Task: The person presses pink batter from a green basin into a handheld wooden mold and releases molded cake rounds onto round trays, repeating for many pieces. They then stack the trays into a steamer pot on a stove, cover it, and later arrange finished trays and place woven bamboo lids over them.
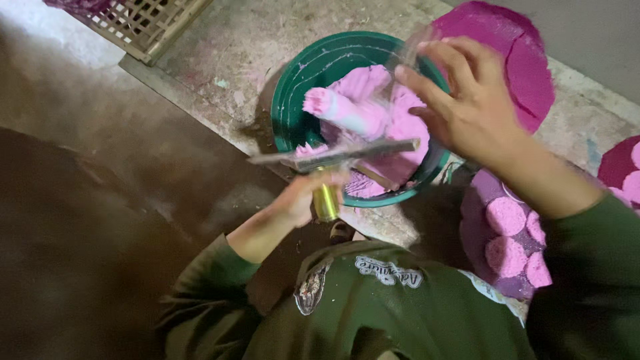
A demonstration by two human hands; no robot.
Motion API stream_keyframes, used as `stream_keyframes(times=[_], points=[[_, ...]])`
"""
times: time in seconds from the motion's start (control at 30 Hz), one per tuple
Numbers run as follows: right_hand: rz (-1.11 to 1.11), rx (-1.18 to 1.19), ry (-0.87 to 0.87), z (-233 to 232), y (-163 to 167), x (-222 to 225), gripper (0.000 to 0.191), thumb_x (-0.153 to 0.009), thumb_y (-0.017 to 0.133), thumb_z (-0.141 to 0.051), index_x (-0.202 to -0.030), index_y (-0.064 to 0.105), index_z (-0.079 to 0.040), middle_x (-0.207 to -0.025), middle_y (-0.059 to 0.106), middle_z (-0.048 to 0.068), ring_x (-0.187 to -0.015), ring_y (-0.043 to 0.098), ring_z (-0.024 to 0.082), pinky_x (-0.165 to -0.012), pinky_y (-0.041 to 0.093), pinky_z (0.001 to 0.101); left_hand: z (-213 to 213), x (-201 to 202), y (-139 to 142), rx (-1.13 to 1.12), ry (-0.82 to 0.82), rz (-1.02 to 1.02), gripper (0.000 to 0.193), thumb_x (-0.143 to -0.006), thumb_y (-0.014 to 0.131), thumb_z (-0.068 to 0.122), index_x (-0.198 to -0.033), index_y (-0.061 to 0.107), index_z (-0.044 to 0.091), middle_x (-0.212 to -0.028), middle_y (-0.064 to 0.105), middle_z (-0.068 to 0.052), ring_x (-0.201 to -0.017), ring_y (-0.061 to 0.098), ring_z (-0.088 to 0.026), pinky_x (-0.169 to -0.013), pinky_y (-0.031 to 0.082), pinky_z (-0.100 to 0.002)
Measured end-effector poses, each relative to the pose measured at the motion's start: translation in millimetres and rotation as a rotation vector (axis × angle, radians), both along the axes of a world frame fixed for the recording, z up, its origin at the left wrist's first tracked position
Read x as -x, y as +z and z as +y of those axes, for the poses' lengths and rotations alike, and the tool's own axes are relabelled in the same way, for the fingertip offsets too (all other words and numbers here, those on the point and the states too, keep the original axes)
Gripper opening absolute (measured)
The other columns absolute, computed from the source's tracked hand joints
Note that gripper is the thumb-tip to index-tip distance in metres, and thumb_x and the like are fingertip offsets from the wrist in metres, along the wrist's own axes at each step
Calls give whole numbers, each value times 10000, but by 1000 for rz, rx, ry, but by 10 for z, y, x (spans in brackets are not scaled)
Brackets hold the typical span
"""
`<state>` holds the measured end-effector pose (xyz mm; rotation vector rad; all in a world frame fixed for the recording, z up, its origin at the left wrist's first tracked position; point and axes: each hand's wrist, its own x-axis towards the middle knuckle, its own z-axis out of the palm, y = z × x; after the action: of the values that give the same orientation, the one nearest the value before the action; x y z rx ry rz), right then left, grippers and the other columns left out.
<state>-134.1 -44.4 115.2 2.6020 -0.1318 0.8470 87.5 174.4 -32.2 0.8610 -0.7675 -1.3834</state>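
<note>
Pink paste [393, 127] fills a green bowl [300, 87] on the dusty concrete floor [227, 53], where the right hand [467, 100] grips a clear plastic sleeve [373, 110] of paste, the left hand [303, 197] holds a brass-handled scraper [333, 157], and pink discs [507, 233] lie nearby.

A woven basket [143, 20] lies beside a dusty concrete slab [233, 60].
</note>
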Motion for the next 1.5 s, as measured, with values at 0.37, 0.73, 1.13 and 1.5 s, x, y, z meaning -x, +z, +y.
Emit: stream_keyframes(times=[0.37,0.73,1.13,1.5], points=[[734,-462,-267,400,-2170,-879,251,-935,569,-140,-1142,614,-6,-987,703,172,-801,733,305,-606,591,427,-462,-262,-584,122,820,-901,306,-957,714,118,-1222,623,-3,-1163,651,-138,-970,657,-251,-873,535,-380],[1110,-427,-166,144,-1692,-361,259,-920,547,-146,-1106,635,12,-887,731,152,-752,755,308,-620,609,420,-468,-224,-404,254,871,-986,448,-887,827,132,-1275,619,45,-1496,510,-150,-1348,551,-333,-1136,465,-417],[756,-1044,-24,480,-926,503,360,-911,587,-125,-1259,679,-97,-1133,743,190,-918,729,375,-825,574,462,-517,-234,-291,180,827,-1070,441,-886,843,212,-1267,650,100,-1450,570,-129,-1292,603,-312,-1079,512,-411],[774,-1033,-243,270,447,293,305,-967,616,-320,-1225,722,-197,-886,778,91,-733,748,287,-702,577,456,-353,147,78,288,402,-1368,582,-829,758,381,-1348,601,168,-1471,596,-119,-1194,667,-301,-948,559,-399]])
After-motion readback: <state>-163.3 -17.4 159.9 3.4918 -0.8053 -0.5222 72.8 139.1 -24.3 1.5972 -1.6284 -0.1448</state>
